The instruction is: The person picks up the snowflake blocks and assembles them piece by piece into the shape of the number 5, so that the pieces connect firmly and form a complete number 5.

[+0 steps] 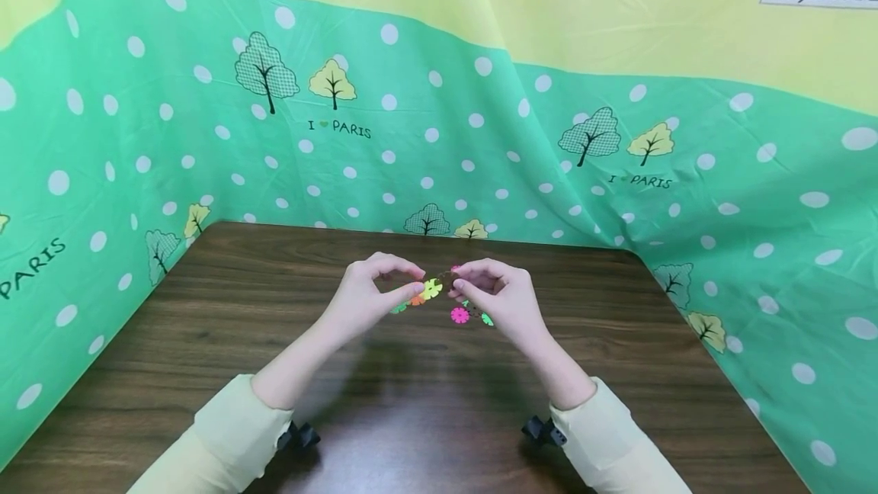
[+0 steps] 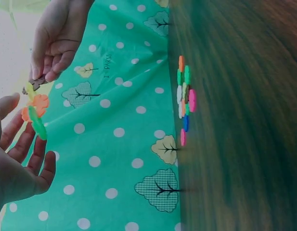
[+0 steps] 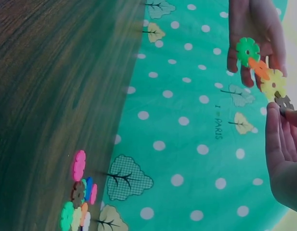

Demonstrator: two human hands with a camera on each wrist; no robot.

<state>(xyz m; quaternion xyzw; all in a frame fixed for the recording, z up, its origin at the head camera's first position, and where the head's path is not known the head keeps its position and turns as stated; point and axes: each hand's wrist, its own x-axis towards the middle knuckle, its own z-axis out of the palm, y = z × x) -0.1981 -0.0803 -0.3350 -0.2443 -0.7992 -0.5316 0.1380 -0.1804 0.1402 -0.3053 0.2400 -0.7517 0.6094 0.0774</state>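
Above the table, the left hand [image 1: 370,292] pinches a short chain of flower-shaped plastic linking pieces between thumb and fingers. The chain runs from a green piece [image 3: 248,51] through an orange piece [image 2: 39,104] to a yellow piece [image 3: 273,85]. The right hand [image 1: 504,299] pinches a dark brown flower piece [image 3: 284,103] with thumb and forefinger. This brown piece meets the edge of the yellow one; whether their slots are locked cannot be seen. In the head view, fingers partly cover the chain.
Several loose flower pieces lie in a cluster on the dark wooden table [image 1: 274,326] beyond the hands, including a pink piece [image 3: 79,165] and a blue piece [image 2: 186,122]. A green dotted cloth [image 1: 411,113] hangs behind the table and along its sides.
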